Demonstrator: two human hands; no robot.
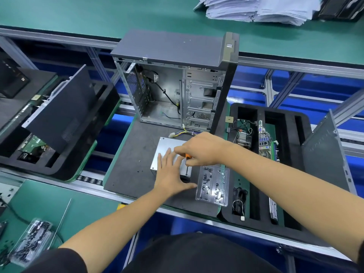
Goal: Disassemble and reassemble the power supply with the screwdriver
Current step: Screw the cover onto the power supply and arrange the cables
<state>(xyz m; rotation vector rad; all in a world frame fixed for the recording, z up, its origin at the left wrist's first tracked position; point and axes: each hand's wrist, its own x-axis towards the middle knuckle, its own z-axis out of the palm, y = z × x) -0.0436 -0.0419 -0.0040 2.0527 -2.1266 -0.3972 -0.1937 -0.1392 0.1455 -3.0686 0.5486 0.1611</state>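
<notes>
The silver power supply (pixel 164 146) lies flat on a dark mat (pixel 134 154) in front of the open computer case (pixel 177 83). Its bundle of coloured wires (pixel 183 133) runs out at the far side. My left hand (pixel 171 172) rests palm down on the lid with fingers spread, thumb over the near right corner. My right hand (pixel 201 148) grips the orange-handled screwdriver (pixel 187 160), which points down at the near right part of the power supply. The tip is partly hidden by my left hand.
A clear plastic tray of screws (pixel 213 184) lies just right of the power supply. A black foam tray (pixel 275 164) to the right holds a motherboard and cables. Two loose screws (pixel 139 166) sit on the mat. Paper stacks (pixel 256 8) lie at the far side.
</notes>
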